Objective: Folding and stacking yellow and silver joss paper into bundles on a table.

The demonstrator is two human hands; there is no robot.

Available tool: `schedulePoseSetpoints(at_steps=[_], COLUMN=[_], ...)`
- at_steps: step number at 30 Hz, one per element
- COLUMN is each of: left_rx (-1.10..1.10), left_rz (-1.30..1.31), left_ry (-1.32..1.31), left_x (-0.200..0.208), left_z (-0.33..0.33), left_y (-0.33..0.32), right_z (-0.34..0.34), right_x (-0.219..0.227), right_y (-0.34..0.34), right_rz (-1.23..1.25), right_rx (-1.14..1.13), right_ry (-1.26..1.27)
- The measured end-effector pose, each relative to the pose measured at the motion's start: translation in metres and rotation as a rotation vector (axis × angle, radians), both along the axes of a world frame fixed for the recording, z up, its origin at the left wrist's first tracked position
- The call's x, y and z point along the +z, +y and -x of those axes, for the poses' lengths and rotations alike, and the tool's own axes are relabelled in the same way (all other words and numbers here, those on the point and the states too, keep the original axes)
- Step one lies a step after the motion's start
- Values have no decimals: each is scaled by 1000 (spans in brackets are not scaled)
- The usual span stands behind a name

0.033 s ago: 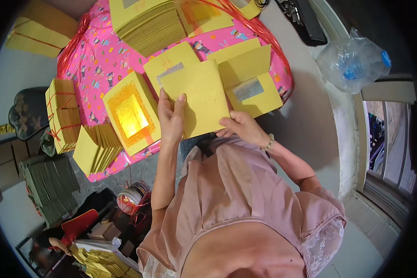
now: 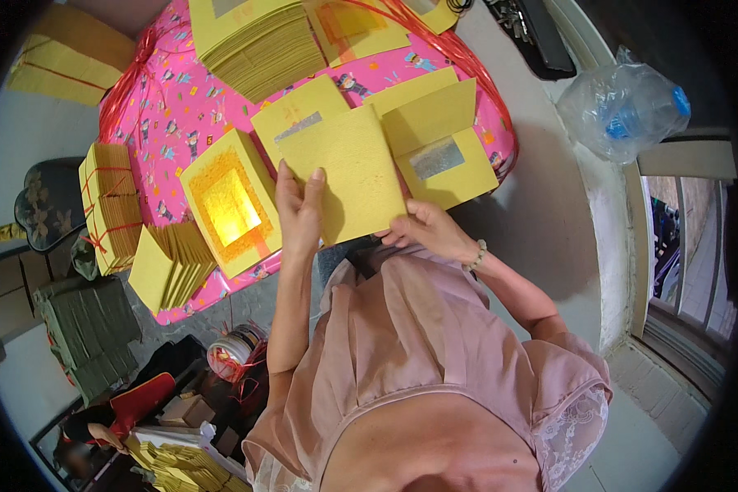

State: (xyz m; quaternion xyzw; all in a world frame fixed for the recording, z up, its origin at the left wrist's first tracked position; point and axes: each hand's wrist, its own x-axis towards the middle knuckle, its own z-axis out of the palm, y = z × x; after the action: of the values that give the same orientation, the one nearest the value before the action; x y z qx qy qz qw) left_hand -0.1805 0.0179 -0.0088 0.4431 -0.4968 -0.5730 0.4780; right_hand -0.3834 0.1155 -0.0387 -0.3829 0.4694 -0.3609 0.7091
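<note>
Pink printed cloth [image 2: 180, 107] with small cartoon figures covered the table, grey concrete floor to its right. Person's left hand [image 2: 299, 211] gripped the left edge of a plain yellow paper sheet [image 2: 354, 168], fingers narrow, thumb behind, fingertips curled over the front. Right hand [image 2: 425, 230] pinched the sheet's near right corner, fingers bunched close; a bead bracelet [image 2: 476, 257] sat on that wrist. Sheet looked matte, rough-fibred, roughly square, held tilted just above the table's near edge.

Behind it lay two more yellow sheets, each with a dull silver foil rectangle: one [image 2: 299, 111] to the far left, one folded [image 2: 443, 152] to the right. Left of the held sheet, a stack [image 2: 230, 201] of sheets with an orange border and bright gold foil centre, glossy, catching light. Near left corner: a fanned stack of folded yellow sheets [image 2: 168, 266]. Beyond the table's left edge, a bundle [image 2: 111, 205] tied with thin red string. Far side: a thick fanned pile of yellow paper [image 2: 262, 45], edges layered.

Red plastic string [image 2: 435, 37] looped across the far right of the cloth. Right, on the floor, a crumpled clear plastic bag [image 2: 623, 107] with a blue-capped bottle inside. Near left floor: stacked grey-green bundles [image 2: 90, 328].
</note>
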Motion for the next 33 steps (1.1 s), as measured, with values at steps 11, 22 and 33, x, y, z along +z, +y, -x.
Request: schedulePoseSetpoints(at_steps=[11,22,33], left_rx=[1,-14,-37], left_rz=[-165,-152,-182], left_ry=[75,34,-8], left_x=[-13,-14,3], left_z=[-22,-26,-31], left_y=[-11,-15,-20], right_z=[60,64,80], right_x=[-89,-27,-40], right_y=[78,18,-106], right_rz=[-64,724,823], right_rx=[-472,-608,-369], right_ry=[290,888,1176])
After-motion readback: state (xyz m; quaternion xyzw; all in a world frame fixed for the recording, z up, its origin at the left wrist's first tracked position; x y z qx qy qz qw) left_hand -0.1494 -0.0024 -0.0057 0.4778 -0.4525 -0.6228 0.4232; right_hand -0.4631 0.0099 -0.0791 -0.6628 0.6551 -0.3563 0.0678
